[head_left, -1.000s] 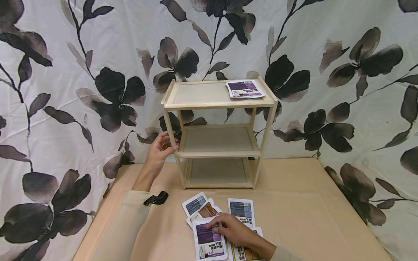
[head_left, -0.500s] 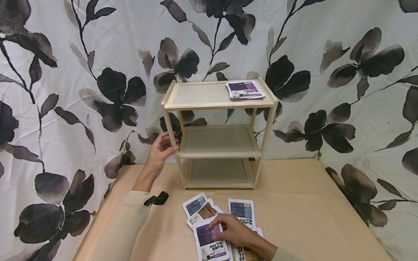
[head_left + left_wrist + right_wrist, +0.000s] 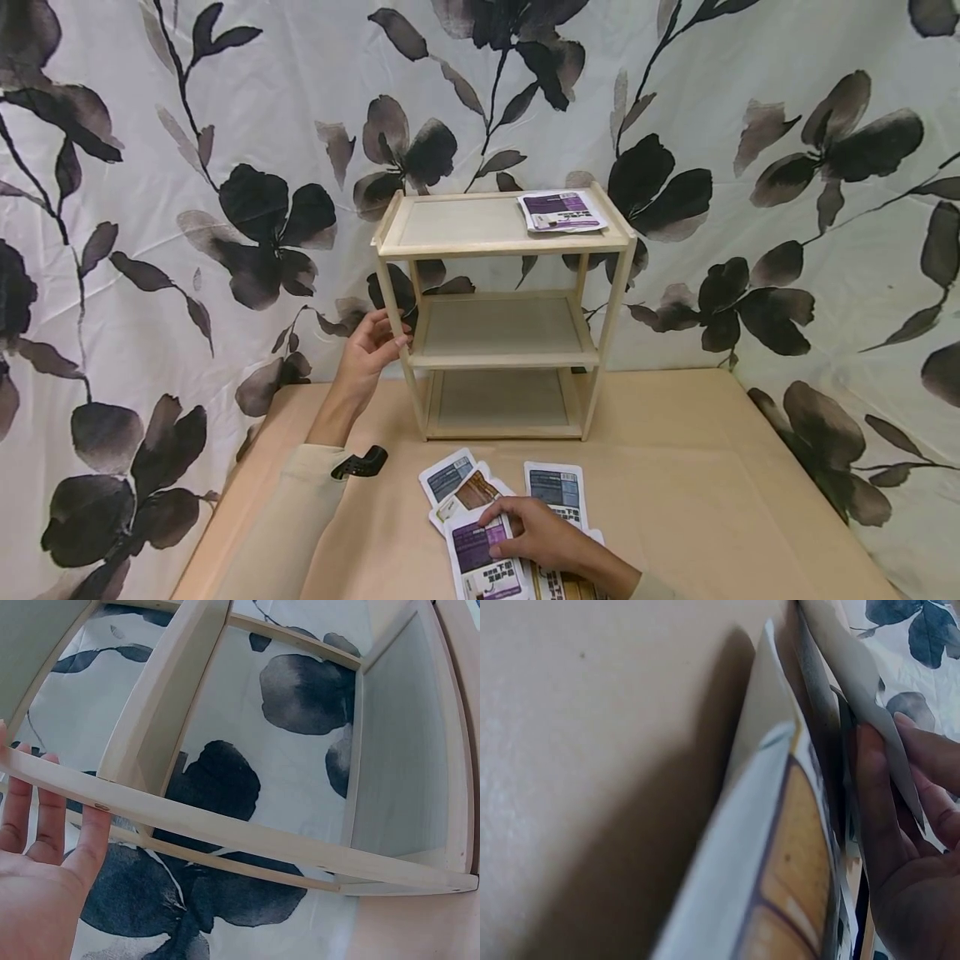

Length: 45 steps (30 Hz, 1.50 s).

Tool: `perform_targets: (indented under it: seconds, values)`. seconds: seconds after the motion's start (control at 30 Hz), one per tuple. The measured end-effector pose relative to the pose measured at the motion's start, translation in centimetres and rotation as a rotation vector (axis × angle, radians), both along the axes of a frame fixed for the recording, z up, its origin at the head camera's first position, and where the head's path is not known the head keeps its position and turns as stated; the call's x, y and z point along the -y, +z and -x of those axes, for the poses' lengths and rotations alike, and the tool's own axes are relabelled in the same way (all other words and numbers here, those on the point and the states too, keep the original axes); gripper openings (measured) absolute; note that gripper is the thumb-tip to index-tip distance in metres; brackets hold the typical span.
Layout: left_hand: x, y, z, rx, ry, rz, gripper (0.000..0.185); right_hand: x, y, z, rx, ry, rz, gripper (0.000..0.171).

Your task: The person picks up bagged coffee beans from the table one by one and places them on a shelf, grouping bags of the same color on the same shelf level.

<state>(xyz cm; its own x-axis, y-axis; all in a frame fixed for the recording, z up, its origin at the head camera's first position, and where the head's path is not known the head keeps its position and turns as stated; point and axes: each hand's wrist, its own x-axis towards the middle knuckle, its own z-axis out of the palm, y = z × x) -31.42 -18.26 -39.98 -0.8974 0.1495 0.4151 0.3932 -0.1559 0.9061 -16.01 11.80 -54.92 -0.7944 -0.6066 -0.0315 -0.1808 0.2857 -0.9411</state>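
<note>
A small wooden three-tier rack (image 3: 450, 225) stands at the back of the table. My left hand (image 3: 360, 358) holds its left front post, the thumb on the near side; in the left wrist view the fingers (image 3: 90, 840) reach behind that post. Lower down, my right hand (image 3: 543, 537) pinches the edge of a purple-and-white packet (image 3: 474, 552). The right wrist view has this thin packet (image 3: 862, 682) edge-on between thumb and fingers. Beneath and around it lie a blue packet (image 3: 447, 475), a brown packet (image 3: 474, 492), another blue packet (image 3: 557, 485) and a partly covered brown-yellow packet (image 3: 555, 585).
On the right of the rack's top tier lies a small stack of purple packets (image 3: 562, 212). The middle shelf (image 3: 502, 329) and bottom shelf (image 3: 498, 402) sit below it. A floral cloth (image 3: 765, 233) hangs behind the beige table (image 3: 712, 492).
The held purple packet has shifted and turned slightly, with my right hand moving a little to the right. My left hand stays at the rack's post.
</note>
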Motion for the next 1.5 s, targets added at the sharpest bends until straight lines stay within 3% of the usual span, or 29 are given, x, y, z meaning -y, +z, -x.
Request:
perform_targets:
  seconds: [0.33, 0.63, 0.83, 1.23, 1.5]
  values:
    - [0.2, 0.0, 0.2, -0.002, -0.007, -0.003, 0.038, -0.3, 0.6, 0.3, 0.166, 0.105, 0.156, 0.035]
    - [0.2, -0.1, 0.1, 0.006, -0.011, -0.013, 0.037, -0.5, 1.1, 0.6, 0.197, 0.102, 0.211, 0.038]
    - [0.2, 0.0, 0.0, 0.006, -0.012, -0.007, 0.037, -0.7, 1.8, 0.7, 0.268, 0.098, 0.232, 0.038]
    - [0.1, 0.0, 0.0, 0.005, -0.017, -0.014, 0.038, -1.2, 4.0, 1.3, 0.2, 0.082, 0.188, 0.042]
    - [0.2, -0.1, 0.0, 0.006, -0.017, -0.017, 0.038, -1.7, 5.4, 2.3, 0.168, 0.096, 0.217, 0.045]
